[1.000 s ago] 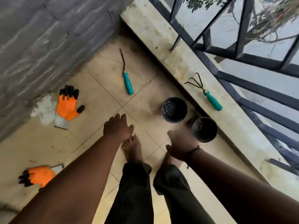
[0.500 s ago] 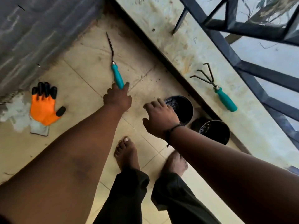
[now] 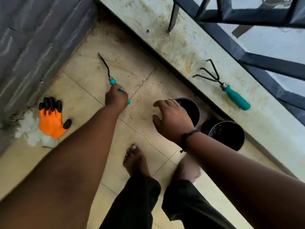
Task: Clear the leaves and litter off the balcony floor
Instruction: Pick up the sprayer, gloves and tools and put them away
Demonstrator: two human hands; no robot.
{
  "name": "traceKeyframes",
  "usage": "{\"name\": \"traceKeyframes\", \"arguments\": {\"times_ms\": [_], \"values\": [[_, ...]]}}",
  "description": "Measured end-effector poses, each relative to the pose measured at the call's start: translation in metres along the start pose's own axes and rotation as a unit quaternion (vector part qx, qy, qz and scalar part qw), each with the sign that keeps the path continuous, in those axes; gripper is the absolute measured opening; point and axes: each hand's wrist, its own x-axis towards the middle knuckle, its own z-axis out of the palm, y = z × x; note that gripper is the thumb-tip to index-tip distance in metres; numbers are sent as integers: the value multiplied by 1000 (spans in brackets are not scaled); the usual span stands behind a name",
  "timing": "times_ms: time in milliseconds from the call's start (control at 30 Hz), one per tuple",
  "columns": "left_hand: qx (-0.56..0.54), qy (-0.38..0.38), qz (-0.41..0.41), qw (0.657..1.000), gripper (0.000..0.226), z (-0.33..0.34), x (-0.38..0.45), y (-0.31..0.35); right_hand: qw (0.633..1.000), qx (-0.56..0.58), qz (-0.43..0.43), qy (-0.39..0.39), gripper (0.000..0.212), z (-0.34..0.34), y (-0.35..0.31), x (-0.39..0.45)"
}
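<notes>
On the tiled balcony floor [image 3: 85, 95], by the corner of the grey wall, the scene reads so:

Left hand: the left hand [image 3: 116, 98] is curled round the teal handle of a thin weeding tool [image 3: 108, 74]; the tool's dark metal shaft points toward 11 o'clock, away from the hand.

Right hand: the right hand [image 3: 171, 119] hovers with fingers spread and relaxed, holding nothing, partly over the nearer black pot [image 3: 192, 109]; a dark cord band circles the wrist.

Pots: a second black pot [image 3: 226, 134] stands at 4 o'clock of the first, just beside it, both against the foot of the ledge.

Ledge: the stained concrete ledge [image 3: 173, 38] runs from 12 to 4 o'clock under a dark metal railing [image 3: 231, 45]; a three-pronged hand rake [image 3: 226, 87] with a teal handle lies on it.

Glove: an orange glove [image 3: 51, 123] with black fingertips lies at 9 o'clock of the left hand, well apart, on a white patch near the wall.

Litter: dirt and small specks are scattered on the tiles near the ledge; a thin twig [image 3: 47, 147] lies at 6 o'clock of the glove.

Feet: two bare feet stand on the tiles at 6 o'clock.
</notes>
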Motion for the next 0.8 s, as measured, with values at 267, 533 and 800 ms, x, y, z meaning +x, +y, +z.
{"name": "traceKeyframes", "arguments": {"times_ms": [267, 533, 800], "values": [[-317, -84, -95, 940, 47, -34, -193, -30, 962, 237, 128, -49, 42, -28, -38, -61], [-102, -300, 59, 947, 73, -123, -384, 13, 962, 169, 166, -138, 41, -104, -85, -194], [-507, -309, -176, 785, 68, -299, -455, 66, 992, 79, 44, -87, 47, -236, -145, -389]]}}
